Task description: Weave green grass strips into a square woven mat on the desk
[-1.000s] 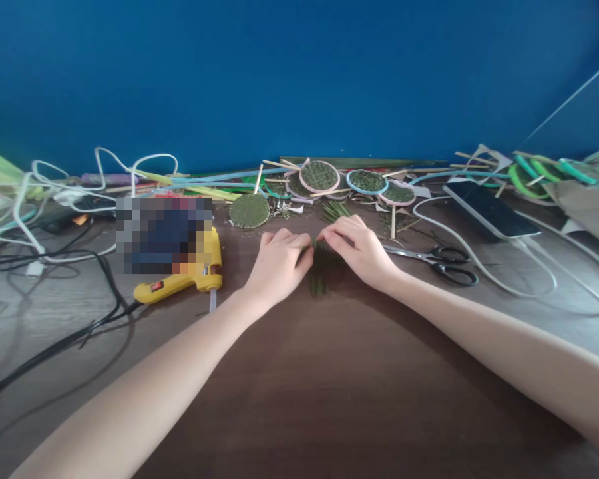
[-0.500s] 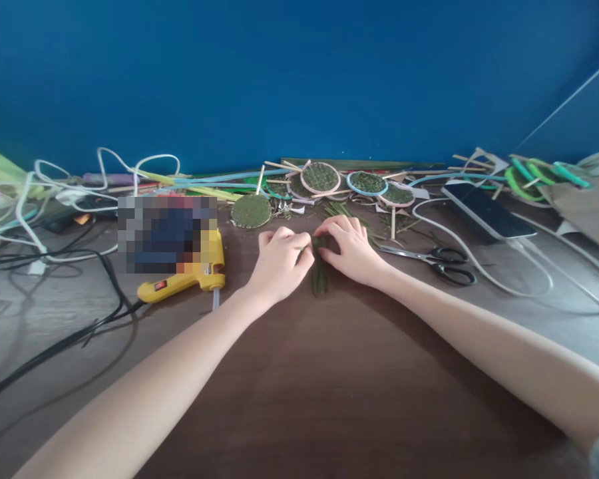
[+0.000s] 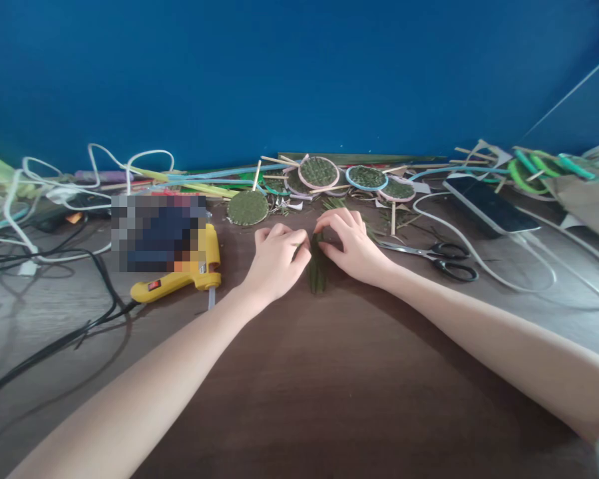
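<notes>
On the dark brown table point(image 3: 299, 399), before a blue wall point(image 3: 299, 66), we pinch a bundle of green strips point(image 3: 318, 273) at mid-table with left hand point(image 3: 277, 263) and right hand point(image 3: 353, 249); a glue gun point(image 3: 180, 283) lies left, scissors point(image 3: 442, 261) right.

surface point(image 3: 329, 399): dark wood grain, smooth, slight sheen
glue gun point(image 3: 180, 283): glossy yellow plastic
scissors point(image 3: 429, 256): metal blades, black plastic handles

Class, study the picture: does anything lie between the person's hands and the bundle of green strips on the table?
Nothing visible does. The left hand and right hand both touch the bundle of green strips; the scissors and glue gun lie off to the sides.
</notes>
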`<state>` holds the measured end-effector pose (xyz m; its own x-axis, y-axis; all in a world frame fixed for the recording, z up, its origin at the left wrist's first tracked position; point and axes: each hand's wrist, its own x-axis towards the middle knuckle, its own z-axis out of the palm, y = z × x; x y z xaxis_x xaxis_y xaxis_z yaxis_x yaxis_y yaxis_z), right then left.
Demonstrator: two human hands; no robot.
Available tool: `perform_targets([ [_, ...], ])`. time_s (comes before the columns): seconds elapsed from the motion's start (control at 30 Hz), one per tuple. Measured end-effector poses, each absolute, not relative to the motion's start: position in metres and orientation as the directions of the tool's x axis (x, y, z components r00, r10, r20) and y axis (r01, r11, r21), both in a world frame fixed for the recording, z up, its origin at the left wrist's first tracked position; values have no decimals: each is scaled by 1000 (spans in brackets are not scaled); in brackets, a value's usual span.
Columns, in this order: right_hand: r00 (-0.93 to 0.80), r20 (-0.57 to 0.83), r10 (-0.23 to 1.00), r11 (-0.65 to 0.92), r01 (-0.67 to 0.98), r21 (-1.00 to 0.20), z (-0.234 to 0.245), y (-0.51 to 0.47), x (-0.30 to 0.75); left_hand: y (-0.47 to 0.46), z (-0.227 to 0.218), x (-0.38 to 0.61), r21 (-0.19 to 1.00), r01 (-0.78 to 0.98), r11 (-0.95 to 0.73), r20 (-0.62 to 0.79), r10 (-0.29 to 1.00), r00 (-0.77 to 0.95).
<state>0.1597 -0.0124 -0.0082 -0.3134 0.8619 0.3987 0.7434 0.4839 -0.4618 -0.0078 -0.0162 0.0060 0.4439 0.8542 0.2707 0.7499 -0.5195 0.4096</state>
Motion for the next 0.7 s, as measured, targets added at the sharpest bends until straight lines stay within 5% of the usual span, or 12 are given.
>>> perform_targets([
  [0.23, -395, 471, 788, 590, 703, -396, -7, -18, 161, -15, 3, -8, 421, 742, -522, 291, 852, 435],
  [0.7, -343, 421, 839, 543, 546, -638, 1, -20, 165, -14, 5, -9, 412, 749, -519, 267, 854, 446],
])
